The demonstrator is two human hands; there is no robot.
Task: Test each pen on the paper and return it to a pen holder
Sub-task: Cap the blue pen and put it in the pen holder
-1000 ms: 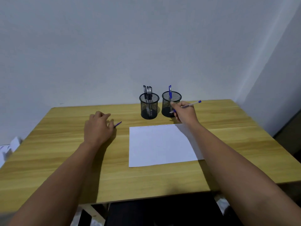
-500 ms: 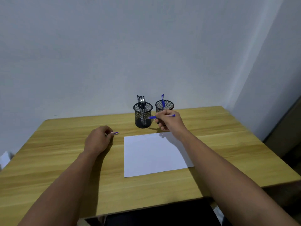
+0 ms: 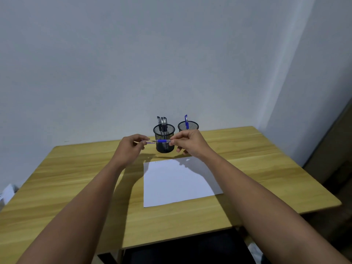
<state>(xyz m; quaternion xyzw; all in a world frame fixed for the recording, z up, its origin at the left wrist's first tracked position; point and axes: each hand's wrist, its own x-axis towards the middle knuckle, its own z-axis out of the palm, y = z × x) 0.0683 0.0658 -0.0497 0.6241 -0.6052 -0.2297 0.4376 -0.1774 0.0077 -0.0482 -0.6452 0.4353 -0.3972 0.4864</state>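
Holding both hands up above the wooden desk (image 3: 62, 178), I had them facing each other in front of the two mesh holders. My left hand (image 3: 131, 147) was on the left, fingers curled, its grip pinching a thin blue cap (image 3: 149, 142) between thumb and forefinger, the cap's end pointing right. Just beside that end came the tip of the blue pen (image 3: 162, 141), which lay level in the air across the front of the left pen holder (image 3: 164, 139); whether cap and tip touched I could not tell. That black mesh holder stood upright near the desk's far edge with several black-capped pens (image 3: 162, 123) standing in it. My right hand (image 3: 187, 142) held the other end of the blue pen, its grip closed on the barrel with thumb and forefinger while the remaining fingers curled loosely beneath. Behind that hand stood the right pen holder (image 3: 188, 126), also black mesh, partly hidden by my knuckles, with a single blue-capped pen (image 3: 186, 121) upright inside. Nearer to me, below both hands and apart from them, the white paper (image 3: 179, 181) lay flat on the desk, its far edge close to the holders, with faint marks near its top left corner and the shadow of my right hand across its upper part.
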